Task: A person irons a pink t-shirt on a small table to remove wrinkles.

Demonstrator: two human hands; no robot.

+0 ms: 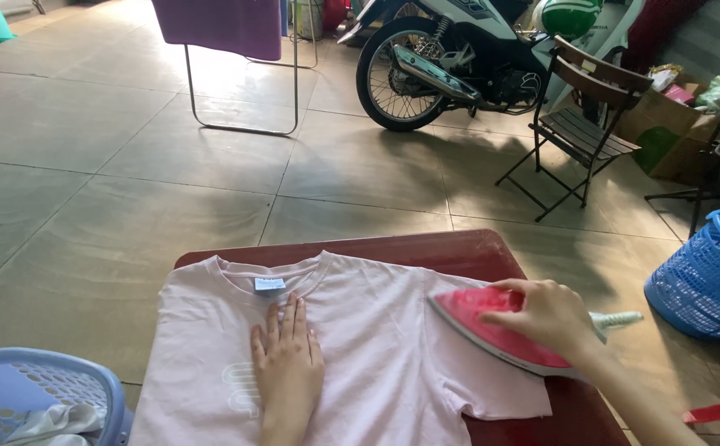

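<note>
A pale pink T-shirt (376, 355) lies spread flat on a dark red table (459, 248), its neck and white label pointing away from me. My left hand (287, 363) rests flat on the shirt's chest, fingers together, just below the collar. My right hand (551, 315) grips the handle of a pink and white iron (480, 326), which sits on the shirt's right shoulder and sleeve with its tip pointing left. The iron's white cord sleeve (616, 320) sticks out to the right.
A light blue laundry basket (38, 396) with white cloth stands at the lower left, another blue basket (707, 272) at the right. Farther back on the tiled floor are a folding chair (583, 124), a motorbike (451, 58), a drying rack with purple cloth (228, 33) and cardboard boxes (674, 124).
</note>
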